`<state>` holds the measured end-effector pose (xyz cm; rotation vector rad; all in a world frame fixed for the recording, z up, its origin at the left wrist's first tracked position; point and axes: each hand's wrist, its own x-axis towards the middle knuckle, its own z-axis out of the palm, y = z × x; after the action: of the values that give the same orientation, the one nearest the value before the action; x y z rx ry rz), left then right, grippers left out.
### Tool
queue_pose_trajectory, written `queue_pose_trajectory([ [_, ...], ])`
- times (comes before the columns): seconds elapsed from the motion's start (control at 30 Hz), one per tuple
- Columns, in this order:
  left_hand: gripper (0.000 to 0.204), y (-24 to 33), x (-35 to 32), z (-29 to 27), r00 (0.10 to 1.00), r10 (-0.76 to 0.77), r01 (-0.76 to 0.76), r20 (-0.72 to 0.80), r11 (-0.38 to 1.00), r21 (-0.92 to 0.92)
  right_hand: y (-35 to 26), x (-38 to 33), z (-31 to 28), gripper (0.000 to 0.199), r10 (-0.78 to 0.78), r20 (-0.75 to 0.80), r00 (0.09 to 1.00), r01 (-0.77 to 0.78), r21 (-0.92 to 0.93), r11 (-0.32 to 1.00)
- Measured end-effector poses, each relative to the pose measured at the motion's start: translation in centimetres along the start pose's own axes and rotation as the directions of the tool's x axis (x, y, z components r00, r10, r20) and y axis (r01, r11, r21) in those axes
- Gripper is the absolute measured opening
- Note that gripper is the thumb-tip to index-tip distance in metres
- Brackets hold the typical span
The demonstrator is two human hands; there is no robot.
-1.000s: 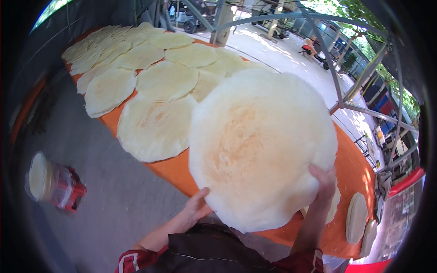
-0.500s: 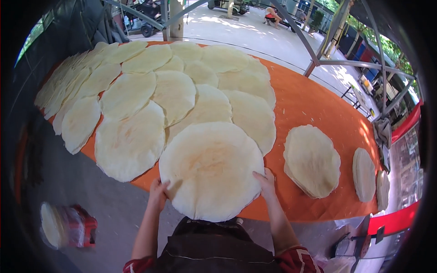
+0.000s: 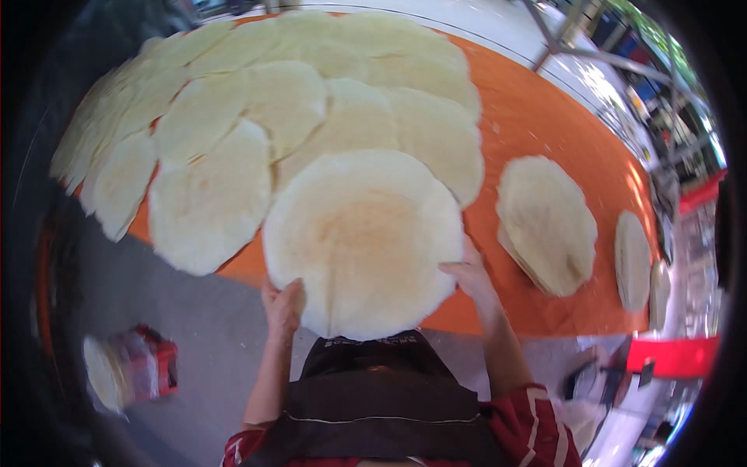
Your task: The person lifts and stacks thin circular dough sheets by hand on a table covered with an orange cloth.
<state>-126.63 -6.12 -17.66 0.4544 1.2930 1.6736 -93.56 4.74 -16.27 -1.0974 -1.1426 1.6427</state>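
2 hands apart, both pinching, thumbs uppermost.

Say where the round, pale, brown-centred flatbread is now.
In the head view, the flatbread is near the picture's middle, held between the left hand and right hand, just above the dark apron.

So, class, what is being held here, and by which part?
A round flatbread, held by its edge: the left hand at the lower left, the right hand at the right.
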Motion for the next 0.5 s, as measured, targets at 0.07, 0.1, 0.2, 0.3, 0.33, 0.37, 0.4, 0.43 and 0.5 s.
queue_pose_trajectory([
  [0.07,0.038,0.0,0.0,0.0,0.999,0.012,-0.012,-0.032,1.000,0.002,-1.5,0.3,1.5,0.072,-0.074,-0.013,0.997,0.070,-0.208,0.976],
  [0.1,0.038,-0.4,0.1,0.2,1.000,-0.008,0.008,0.003,1.000,0.009,-1.5,0.4,1.4,0.071,-0.109,-0.059,0.992,0.085,-0.310,0.947],
  [0.2,0.040,0.0,0.2,1.0,0.999,0.025,-0.022,-0.038,0.996,0.085,0.7,0.0,0.1,0.070,-0.128,-0.119,0.985,0.103,-0.199,0.975],
  [0.3,0.053,1.1,0.5,1.3,0.998,0.060,-0.057,-0.019,0.990,0.130,2.0,0.8,-0.6,0.061,-0.154,-0.133,0.979,0.139,-0.110,0.984],
  [0.33,0.052,2.1,0.2,1.9,0.993,0.111,-0.105,-0.043,0.987,0.121,-0.2,0.4,0.9,0.057,-0.091,-0.154,0.984,0.080,-0.079,0.994],
  [0.37,0.052,3.3,0.0,2.6,0.986,0.164,-0.157,-0.043,0.979,0.132,-1.6,0.2,1.5,0.054,-0.138,-0.137,0.981,0.121,-0.127,0.985],
  [0.4,0.052,4.6,-0.1,3.9,0.983,0.184,-0.178,-0.013,0.965,0.194,-2.4,0.2,1.4,0.053,-0.135,-0.138,0.981,0.120,-0.112,0.986],
  [0.43,0.053,5.8,-0.4,4.9,0.980,0.194,-0.181,-0.041,0.960,0.216,-5.5,-0.4,1.2,0.053,-0.053,-0.106,0.993,0.045,-0.076,0.996],
  [0.5,0.054,7.8,-1.0,8.9,0.975,0.217,-0.203,-0.040,0.951,0.233,-9.8,-0.6,-1.2,0.052,0.001,-0.087,0.996,-0.004,-0.036,0.999],
])
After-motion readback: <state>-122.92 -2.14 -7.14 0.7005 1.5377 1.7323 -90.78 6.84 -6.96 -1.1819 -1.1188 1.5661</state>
